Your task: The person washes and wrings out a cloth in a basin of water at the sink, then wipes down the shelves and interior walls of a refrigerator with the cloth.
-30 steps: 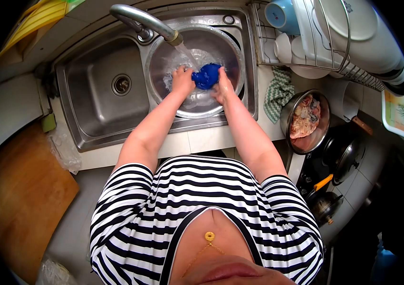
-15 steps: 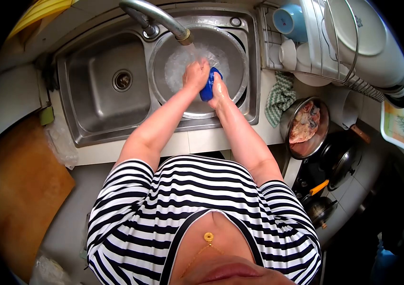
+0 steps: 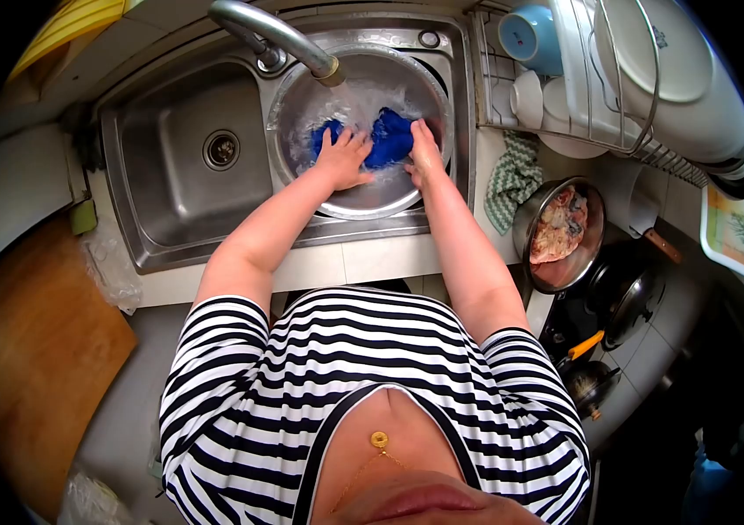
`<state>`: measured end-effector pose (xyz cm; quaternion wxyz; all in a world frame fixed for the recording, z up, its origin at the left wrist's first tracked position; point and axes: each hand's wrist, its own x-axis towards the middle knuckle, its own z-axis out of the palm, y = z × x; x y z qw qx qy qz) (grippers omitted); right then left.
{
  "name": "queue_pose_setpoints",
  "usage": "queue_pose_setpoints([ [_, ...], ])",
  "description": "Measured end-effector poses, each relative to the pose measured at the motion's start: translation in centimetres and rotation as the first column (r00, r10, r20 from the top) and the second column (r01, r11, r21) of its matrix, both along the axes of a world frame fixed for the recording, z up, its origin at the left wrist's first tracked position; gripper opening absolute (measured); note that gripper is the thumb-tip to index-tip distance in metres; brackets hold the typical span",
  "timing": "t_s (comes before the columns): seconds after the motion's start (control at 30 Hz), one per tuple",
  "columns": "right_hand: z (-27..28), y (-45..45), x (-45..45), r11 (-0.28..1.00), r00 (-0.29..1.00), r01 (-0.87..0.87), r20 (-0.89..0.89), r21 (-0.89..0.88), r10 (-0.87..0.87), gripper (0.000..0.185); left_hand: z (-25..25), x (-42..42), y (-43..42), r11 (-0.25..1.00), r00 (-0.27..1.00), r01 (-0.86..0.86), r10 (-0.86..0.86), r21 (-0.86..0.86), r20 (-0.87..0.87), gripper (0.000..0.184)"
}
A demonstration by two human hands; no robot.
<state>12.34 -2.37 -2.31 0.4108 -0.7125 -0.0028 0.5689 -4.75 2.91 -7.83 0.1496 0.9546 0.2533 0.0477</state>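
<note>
A blue cloth (image 3: 391, 138) lies spread out and wet in the water of a round metal basin (image 3: 372, 212), which is set in the right sink bowl. My left hand (image 3: 343, 159) rests over the cloth's left part with its fingers spread, and blue shows on both sides of it. At the cloth's right edge, my right hand (image 3: 425, 156) has the fabric between thumb and fingers. Water runs from the faucet (image 3: 328, 70) into the basin just above my left hand. Foam and splashes hide some of the cloth.
The left sink bowl (image 3: 184, 166) has a drain. On the right stand a dish rack (image 3: 565, 114), a green checked cloth (image 3: 512, 179) and a metal bowl (image 3: 595, 254) with raw meat (image 3: 559, 229). A lidded black pan (image 3: 630, 297) is beyond.
The blue cloth was bunched between my two hands under the stream; now it is spread in the water. My hands have moved apart, the left leftward and the right slightly rightward.
</note>
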Motion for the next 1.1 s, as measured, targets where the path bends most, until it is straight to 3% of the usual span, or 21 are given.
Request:
queue_pose_setpoints([
  [0.03, -0.6, -0.1, -0.3, 0.996, 0.997, 0.070, -0.015, 0.062, -0.070, 0.068, -0.9, 0.1, 0.1, 1.000, 1.000, 0.002, -0.002, 0.001, -0.001, 0.039],
  [0.1, -2.1, -0.2, -1.3, 0.995, 0.994, 0.096, -0.061, 0.004, -0.095, 0.067, 0.3, 0.8, 0.8, 0.881, 0.901, -0.428, 0.401, -0.200, -0.163, 0.036],
  [0.13, -1.6, 0.0, -1.9, 0.996, 0.979, 0.092, -0.182, 0.020, -0.087, 0.069, 1.3, 1.8, 0.7, 0.749, 0.819, -0.559, 0.567, -0.356, -0.093, 0.036],
  [0.2, -3.5, -0.2, -1.9, 0.978, 0.870, 0.167, -0.486, 0.124, -0.088, 0.071, 2.5, 3.2, -0.3, 0.759, 0.880, -0.229, 0.429, -0.609, 0.204, 0.031],
  [0.23, -5.6, -0.4, -1.3, 0.947, 0.754, 0.258, -0.652, 0.192, -0.073, 0.072, 4.0, 4.4, -1.8, 0.798, 0.798, 0.039, 0.337, -0.601, 0.500, 0.030],
  [0.3, 0.0, -0.1, -1.0, 0.963, 0.754, 0.225, -0.652, 0.147, -0.076, 0.061, 9.3, 5.2, -5.7, 0.890, 0.789, -0.079, 0.331, -0.449, 0.517, 0.032],
  [0.37, -1.3, 0.3, -1.5, 0.930, 0.719, 0.339, -0.677, 0.145, -0.156, 0.047, 12.2, 6.0, -7.5, 0.863, 0.797, -0.043, 0.333, -0.503, 0.503, 0.030],
  [0.43, -1.4, 0.1, -2.8, 0.928, 0.737, 0.348, -0.650, 0.131, -0.184, 0.042, 12.1, 6.4, -6.5, 0.921, 0.857, -0.243, 0.351, -0.305, 0.377, 0.022],
  [0.57, -0.4, 0.2, -5.9, 0.912, 0.797, 0.398, -0.529, 0.096, -0.292, 0.033, 5.5, 6.1, 1.9, 0.499, 0.626, -0.606, 0.780, -0.619, 0.017, 0.021],
  [0.7, 1.4, 0.2, -4.7, 0.953, 0.893, 0.275, -0.400, 0.126, -0.205, 0.030, 5.2, 5.8, 0.3, 0.560, 0.582, -0.543, 0.788, -0.626, 0.200, 0.019],
  [0.73, -8.3, -2.0, -2.9, 0.886, 0.835, 0.191, -0.544, 0.423, 0.080, 0.028, 4.9, 5.5, 0.1, 0.578, 0.610, -0.571, 0.774, -0.583, 0.169, 0.017],
  [0.77, -11.2, -2.4, -3.3, 0.454, 0.599, 0.555, -0.713, 0.697, 0.363, 0.027, 4.5, 5.3, 0.0, 0.598, 0.638, -0.592, 0.757, -0.540, 0.140, 0.016],
  [0.8, -8.2, -1.9, -3.3, 0.754, 0.696, 0.449, -0.717, 0.480, 0.043, 0.028, 4.1, 5.2, 0.2, 0.621, 0.663, -0.608, 0.740, -0.495, 0.114, 0.015],
  [0.83, -3.6, -1.4, -3.3, 0.918, 0.792, 0.373, -0.562, 0.135, -0.239, 0.030, 3.8, 5.0, 0.3, 0.640, 0.684, -0.622, 0.724, -0.451, 0.084, 0.013],
  [0.9, 0.4, -0.9, -3.2, 0.975, 0.916, 0.169, -0.389, 0.144, -0.101, 0.034, 3.1, 4.7, 1.0, 0.674, 0.716, -0.644, 0.698, -0.362, 0.024, 0.012],
  [0.93, 0.2, -0.7, -2.7, 0.983, 0.983, 0.080, -0.174, 0.164, -0.050, 0.046, 2.6, 3.5, 2.3, 0.756, 0.783, -0.604, 0.622, -0.253, -0.011, 0.012],
  [0.97, 1.6, -0.3, -1.2, 0.961, 0.972, -0.227, -0.025, 0.155, 0.234, 0.060, 2.4, 1.8, 4.1, 0.828, 0.839, -0.543, 0.542, -0.138, -0.052, 0.013],
  [1.0, 1.5, -0.4, 0.0, 0.899, 0.847, -0.436, 0.359, 0.047, 0.392, 0.062, 2.5, 0.7, 4.7, 0.858, 0.858, -0.512, 0.513, 0.019, -0.024, 0.015],
  [1.03, 1.1, -0.2, 0.7, 0.810, 0.560, -0.571, 0.657, -0.136, 0.505, 0.063, 2.8, 0.0, 4.7, 0.865, 0.877, -0.471, 0.480, 0.174, -0.007, 0.019],
  [1.07, -0.9, -0.4, 0.8, 0.819, 0.350, -0.563, 0.865, -0.113, 0.359, 0.049, 3.9, 0.0, 4.0, 0.870, 0.874, -0.476, 0.484, 0.130, -0.034, 0.021],
  [1.1, -1.3, -0.3, 0.5, 0.822, 0.353, -0.559, 0.865, -0.110, 0.356, 0.049, 5.4, 0.5, 3.1, 0.887, 0.876, -0.461, 0.460, 0.028, -0.146, 0.022],
])
